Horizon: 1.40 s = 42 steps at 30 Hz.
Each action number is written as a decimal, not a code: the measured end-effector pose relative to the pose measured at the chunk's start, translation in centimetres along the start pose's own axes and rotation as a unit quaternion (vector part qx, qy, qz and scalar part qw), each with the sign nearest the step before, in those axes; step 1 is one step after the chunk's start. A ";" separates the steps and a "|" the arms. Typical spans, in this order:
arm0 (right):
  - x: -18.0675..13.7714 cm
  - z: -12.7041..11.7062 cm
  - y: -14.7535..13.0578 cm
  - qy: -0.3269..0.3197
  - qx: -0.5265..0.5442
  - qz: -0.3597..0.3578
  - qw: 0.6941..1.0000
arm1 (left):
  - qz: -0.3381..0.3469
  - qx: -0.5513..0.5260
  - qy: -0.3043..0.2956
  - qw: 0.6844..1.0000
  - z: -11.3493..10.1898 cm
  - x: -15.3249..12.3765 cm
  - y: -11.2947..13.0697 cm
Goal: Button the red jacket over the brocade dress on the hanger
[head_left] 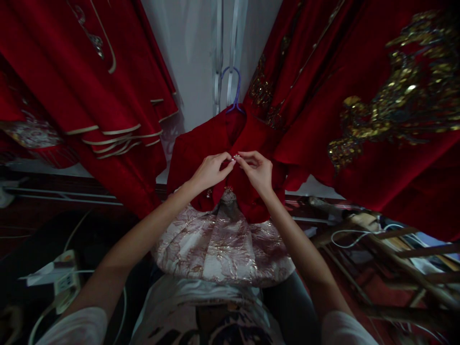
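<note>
Pinching red jacket [230,143] front, both fingers closed | hanger [235,91] above | possibly clasp

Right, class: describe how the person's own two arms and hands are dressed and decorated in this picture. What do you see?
Both arms are bare from the short white sleeves at the shoulders down to the wrists. The left hand and right hand wear no gloves; no rings, watch or bracelets show. The fingernails seem to carry pale, shiny polish, though that is too small to be sure.

Single head-worn view, looking forward and down, close over both forearms; red jacket [230,167] on its hanger sits centre frame.
</note>
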State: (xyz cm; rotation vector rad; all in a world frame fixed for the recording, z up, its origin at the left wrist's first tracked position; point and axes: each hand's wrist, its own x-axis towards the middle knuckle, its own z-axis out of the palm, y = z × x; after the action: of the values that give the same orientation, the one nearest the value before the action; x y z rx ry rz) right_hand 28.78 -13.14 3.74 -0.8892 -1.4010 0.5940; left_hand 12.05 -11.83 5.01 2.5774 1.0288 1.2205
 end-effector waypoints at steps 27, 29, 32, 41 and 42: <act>-0.4 -1.1 0.1 -0.028 0.002 0.024 0.999 | 0.006 -0.034 -0.039 0.999 0.3 0.1 0.1; -0.3 -1.1 0.0 -0.029 0.003 0.022 0.999 | 0.010 -0.029 -0.039 0.999 0.1 0.1 0.2; -0.2 -1.0 -0.1 -0.037 0.016 0.032 0.999 | 0.013 -0.013 -0.038 0.999 0.0 0.1 0.3; -0.2 -1.0 0.3 -0.048 0.001 0.034 0.998 | 0.044 0.054 -0.038 0.997 0.0 0.5 0.8; -0.2 -1.0 0.4 -0.049 -0.004 0.034 0.998 | 0.048 0.056 -0.039 0.997 0.0 0.5 0.8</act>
State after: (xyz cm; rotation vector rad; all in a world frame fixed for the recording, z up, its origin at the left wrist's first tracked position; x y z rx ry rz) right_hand 29.77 -13.26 3.38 -0.9268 -1.4673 0.6920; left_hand 12.70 -12.09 5.60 2.7643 0.9960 1.1039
